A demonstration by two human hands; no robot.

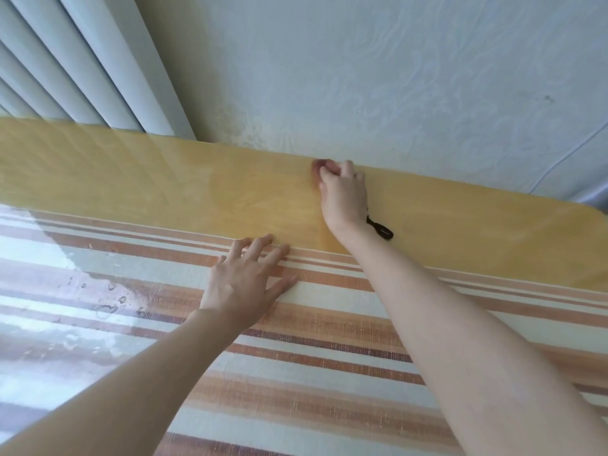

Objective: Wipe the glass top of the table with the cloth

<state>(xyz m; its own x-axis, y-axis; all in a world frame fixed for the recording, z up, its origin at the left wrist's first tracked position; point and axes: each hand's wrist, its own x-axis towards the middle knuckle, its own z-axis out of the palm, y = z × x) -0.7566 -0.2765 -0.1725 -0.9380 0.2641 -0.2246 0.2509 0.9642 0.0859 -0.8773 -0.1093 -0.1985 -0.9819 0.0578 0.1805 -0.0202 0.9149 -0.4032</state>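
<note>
The glass top (pixel 131 192) covers a yellow wooden table edge and a striped orange-and-cream cloth lying under it. My right hand (pixel 343 195) reaches to the far edge by the wall, fingers closed around a small pinkish cloth (pixel 317 166), of which only a bit shows past the fingertips. My left hand (pixel 246 281) rests flat on the glass nearer to me, fingers spread, holding nothing. Water drops (pixel 112 304) and a wet sheen lie on the glass at the left.
A pale patterned wall (pixel 394 77) rises right behind the table's far edge. Grey-white curtain folds (pixel 65 60) hang at the far left. A black hair tie (pixel 381 228) sits by my right wrist. The table's rounded corner (pixel 592 215) is at the far right.
</note>
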